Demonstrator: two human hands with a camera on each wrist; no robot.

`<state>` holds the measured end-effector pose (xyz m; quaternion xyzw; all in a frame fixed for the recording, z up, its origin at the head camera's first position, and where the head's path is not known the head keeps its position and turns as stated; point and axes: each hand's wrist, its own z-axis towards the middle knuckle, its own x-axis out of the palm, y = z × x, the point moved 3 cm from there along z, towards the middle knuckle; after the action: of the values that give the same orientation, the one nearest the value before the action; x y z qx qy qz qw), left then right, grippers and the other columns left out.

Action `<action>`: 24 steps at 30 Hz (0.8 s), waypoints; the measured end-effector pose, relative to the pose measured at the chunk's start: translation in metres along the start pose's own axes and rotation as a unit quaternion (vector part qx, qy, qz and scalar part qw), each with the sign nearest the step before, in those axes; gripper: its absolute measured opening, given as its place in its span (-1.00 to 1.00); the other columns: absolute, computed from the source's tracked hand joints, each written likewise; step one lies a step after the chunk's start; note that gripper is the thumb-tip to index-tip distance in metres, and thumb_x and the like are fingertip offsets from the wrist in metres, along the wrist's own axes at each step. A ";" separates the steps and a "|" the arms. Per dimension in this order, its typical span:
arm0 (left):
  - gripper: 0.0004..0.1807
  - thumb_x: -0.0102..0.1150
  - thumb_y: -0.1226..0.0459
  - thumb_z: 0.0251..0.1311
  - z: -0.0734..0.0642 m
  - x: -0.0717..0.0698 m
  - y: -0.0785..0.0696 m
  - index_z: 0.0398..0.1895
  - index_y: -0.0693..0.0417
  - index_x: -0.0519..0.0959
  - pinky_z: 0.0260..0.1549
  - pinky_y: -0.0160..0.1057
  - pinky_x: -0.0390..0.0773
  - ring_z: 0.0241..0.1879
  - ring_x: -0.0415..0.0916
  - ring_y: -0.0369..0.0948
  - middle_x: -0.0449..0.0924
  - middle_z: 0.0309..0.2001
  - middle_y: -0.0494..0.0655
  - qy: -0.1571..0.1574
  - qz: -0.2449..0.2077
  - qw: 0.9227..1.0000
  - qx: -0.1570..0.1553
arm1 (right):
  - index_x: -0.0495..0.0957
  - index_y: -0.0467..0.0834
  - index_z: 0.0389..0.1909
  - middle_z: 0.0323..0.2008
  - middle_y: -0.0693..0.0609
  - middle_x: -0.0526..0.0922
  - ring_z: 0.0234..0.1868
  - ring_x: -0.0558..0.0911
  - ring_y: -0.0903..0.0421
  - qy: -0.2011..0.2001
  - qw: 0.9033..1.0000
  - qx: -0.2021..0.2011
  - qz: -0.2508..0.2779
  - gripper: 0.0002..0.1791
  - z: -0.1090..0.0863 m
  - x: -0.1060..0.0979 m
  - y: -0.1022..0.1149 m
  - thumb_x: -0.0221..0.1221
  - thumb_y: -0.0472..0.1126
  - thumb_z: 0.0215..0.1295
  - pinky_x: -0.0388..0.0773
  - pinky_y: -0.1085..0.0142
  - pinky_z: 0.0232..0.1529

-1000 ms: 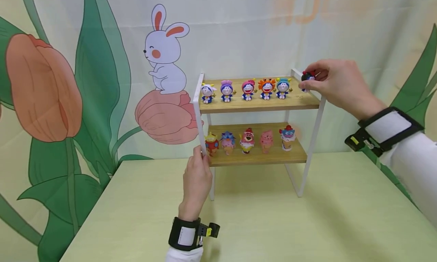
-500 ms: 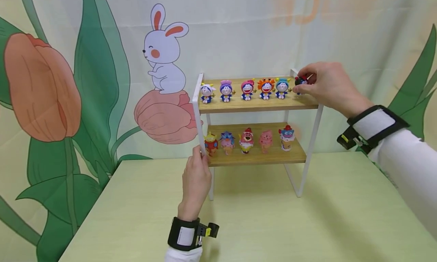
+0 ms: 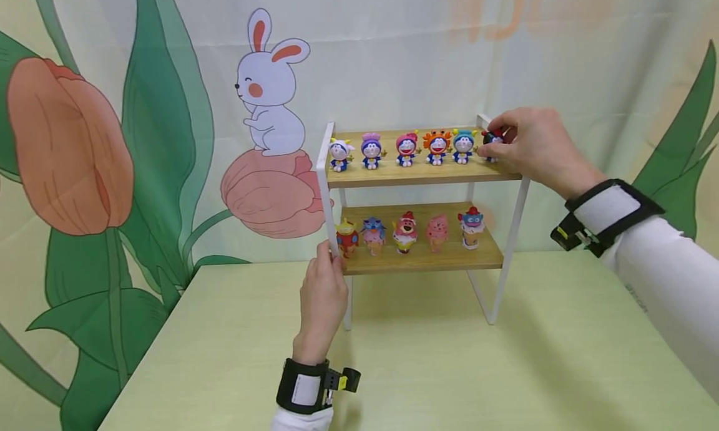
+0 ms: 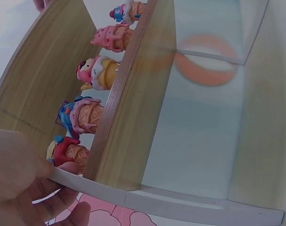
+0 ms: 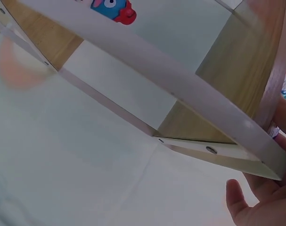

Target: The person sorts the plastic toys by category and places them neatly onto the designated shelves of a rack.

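My right hand pinches a small figurine with a black-and-red hood at the right end of the upper board of a two-tier shelf. Its base seems to be at the board, but fingers partly cover it. Lower down, my left hand grips the shelf's white left front post. In the left wrist view, the left fingers lie around that white post. The right wrist view catches the right hand by the shelf's upper corner, with the figurine mostly hidden.
Several hooded blue-and-white figurines sit in a row on the upper board. Ice-cream-cone figurines stand along the lower board. The shelf stands on a pale green table before a printed cloth backdrop.
My right hand has moved left and slightly down, carrying the black-and-red figurine from the shelf's right edge to beside the row's rightmost figurine. The left hand has stayed on the post.
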<state>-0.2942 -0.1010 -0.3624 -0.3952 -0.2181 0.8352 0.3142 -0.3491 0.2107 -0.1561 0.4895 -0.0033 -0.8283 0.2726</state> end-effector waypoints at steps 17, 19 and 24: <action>-0.67 -0.04 0.40 0.44 -0.001 0.001 0.002 0.21 0.27 0.32 -0.51 -0.11 0.53 -0.36 0.52 -0.02 0.57 -0.24 0.18 0.002 0.001 1.000 -0.002 | 0.60 -0.31 0.02 -0.18 -0.21 0.64 -0.18 0.52 -0.07 -0.022 1.000 0.007 0.017 -0.53 -0.004 0.006 0.000 0.36 -0.07 0.22 0.32 0.17 -0.25; -0.67 -0.04 0.39 0.44 -0.001 0.002 0.002 0.21 0.27 0.32 -0.52 -0.12 0.52 -0.37 0.51 -0.03 0.57 -0.25 0.17 0.002 0.000 1.000 -0.001 | 0.61 -0.31 0.01 -0.18 -0.21 0.64 -0.17 0.52 -0.07 -0.027 0.999 0.010 0.021 -0.52 -0.004 0.006 0.000 0.36 -0.04 0.21 0.32 0.17 -0.25; -0.68 -0.05 0.38 0.45 -0.001 0.002 0.002 0.20 0.28 0.32 -0.52 -0.13 0.51 -0.38 0.50 -0.04 0.56 -0.26 0.17 0.001 0.002 1.000 0.001 | 0.61 -0.30 0.00 -0.16 -0.21 0.62 -0.15 0.52 -0.09 -0.042 0.999 0.016 0.029 -0.51 -0.005 0.008 -0.001 0.35 -0.01 0.22 0.33 0.16 -0.21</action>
<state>-0.2951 -0.1015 -0.3651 -0.3964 -0.2160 0.8356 0.3130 -0.3483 0.2095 -0.1652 0.4577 -0.0420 -0.8400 0.2883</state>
